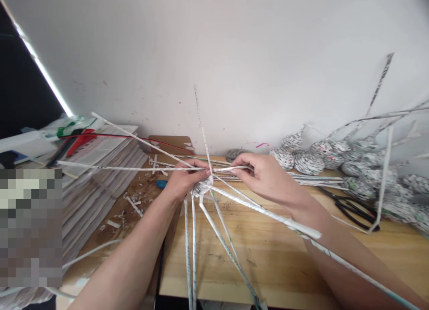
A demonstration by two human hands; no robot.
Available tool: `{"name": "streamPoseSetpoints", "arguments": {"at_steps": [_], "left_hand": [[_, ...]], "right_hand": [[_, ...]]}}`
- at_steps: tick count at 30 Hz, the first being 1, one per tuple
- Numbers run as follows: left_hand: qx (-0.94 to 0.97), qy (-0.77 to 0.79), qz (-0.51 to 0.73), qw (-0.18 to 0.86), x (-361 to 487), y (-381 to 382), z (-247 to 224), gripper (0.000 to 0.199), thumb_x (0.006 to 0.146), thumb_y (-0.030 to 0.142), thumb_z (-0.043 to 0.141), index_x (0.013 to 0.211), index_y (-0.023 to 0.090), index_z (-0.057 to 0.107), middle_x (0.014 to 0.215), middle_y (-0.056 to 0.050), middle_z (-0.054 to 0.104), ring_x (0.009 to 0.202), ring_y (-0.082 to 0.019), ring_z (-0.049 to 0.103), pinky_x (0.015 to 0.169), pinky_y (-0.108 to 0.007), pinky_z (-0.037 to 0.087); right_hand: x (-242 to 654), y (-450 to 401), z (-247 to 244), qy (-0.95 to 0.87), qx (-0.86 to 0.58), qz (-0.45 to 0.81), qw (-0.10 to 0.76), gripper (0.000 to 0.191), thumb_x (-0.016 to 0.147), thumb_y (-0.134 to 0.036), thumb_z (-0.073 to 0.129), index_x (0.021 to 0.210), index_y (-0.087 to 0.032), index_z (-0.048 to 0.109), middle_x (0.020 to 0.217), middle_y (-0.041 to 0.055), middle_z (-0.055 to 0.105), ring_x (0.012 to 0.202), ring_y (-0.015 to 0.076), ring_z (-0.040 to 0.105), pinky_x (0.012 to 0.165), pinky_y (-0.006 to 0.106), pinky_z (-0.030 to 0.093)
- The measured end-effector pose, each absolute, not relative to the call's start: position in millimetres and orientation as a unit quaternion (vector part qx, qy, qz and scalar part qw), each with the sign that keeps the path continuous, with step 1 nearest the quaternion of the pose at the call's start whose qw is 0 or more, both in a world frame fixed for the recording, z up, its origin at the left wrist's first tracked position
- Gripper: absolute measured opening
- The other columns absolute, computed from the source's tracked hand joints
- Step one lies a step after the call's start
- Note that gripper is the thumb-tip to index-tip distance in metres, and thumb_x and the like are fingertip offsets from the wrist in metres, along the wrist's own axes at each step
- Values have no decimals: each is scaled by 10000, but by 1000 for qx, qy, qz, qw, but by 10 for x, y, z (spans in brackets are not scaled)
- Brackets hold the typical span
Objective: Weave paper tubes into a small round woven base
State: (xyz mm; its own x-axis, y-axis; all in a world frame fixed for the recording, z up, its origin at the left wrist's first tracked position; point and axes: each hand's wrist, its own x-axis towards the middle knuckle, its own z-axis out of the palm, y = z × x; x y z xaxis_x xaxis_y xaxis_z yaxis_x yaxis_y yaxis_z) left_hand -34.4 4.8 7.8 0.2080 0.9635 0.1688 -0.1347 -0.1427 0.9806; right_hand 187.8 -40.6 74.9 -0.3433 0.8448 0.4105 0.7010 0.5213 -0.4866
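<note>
A small woven piece of rolled newspaper [201, 187] is held above the wooden table, with several long paper tubes [228, 233] radiating from it. My left hand [186, 178] grips this piece at its left side, thumb on top near the crossing of the tubes. To the right, my right hand [253, 171] pinches a white paper strip [223, 169] between thumb and fingers, pulled out sideways from the weave. One thin tube [203, 127] stands up in front of the wall, and others stretch left past my left hand. The underside of the piece is hidden.
Black scissors [355, 209] lie on the wooden table [284, 261] at right, beside several woven newspaper balls [308, 161]. Loose paper tubes [318, 180] lie behind my hands. Stacked newspapers [97, 180] stand at left, with a red-and-black tool [80, 142] on top and paper scraps nearby.
</note>
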Motion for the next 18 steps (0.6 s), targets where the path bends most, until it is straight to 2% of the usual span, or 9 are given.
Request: {"name": "streamPoseSetpoints", "arguments": {"at_steps": [4,18], "left_hand": [[565,381,504,531,-345,41,100,276,598,324,887,766,151,753,639,-23,695,542,-117,582,517,-220,428],[585,366,494,529,-352,42,80,245,629,311,877,784,159,763,692,-18,718,585,-104,599,548,-203,445]], "right_hand": [[1883,-390,721,-813,-474,100,325,108,866,-218,637,826,-196,736,736,17,726,633,136,618,635,262,420],[1781,-361,596,-822,-447,74,346,132,834,-134,613,810,-186,733,727,-2,701,603,103,572,603,234,384]]}}
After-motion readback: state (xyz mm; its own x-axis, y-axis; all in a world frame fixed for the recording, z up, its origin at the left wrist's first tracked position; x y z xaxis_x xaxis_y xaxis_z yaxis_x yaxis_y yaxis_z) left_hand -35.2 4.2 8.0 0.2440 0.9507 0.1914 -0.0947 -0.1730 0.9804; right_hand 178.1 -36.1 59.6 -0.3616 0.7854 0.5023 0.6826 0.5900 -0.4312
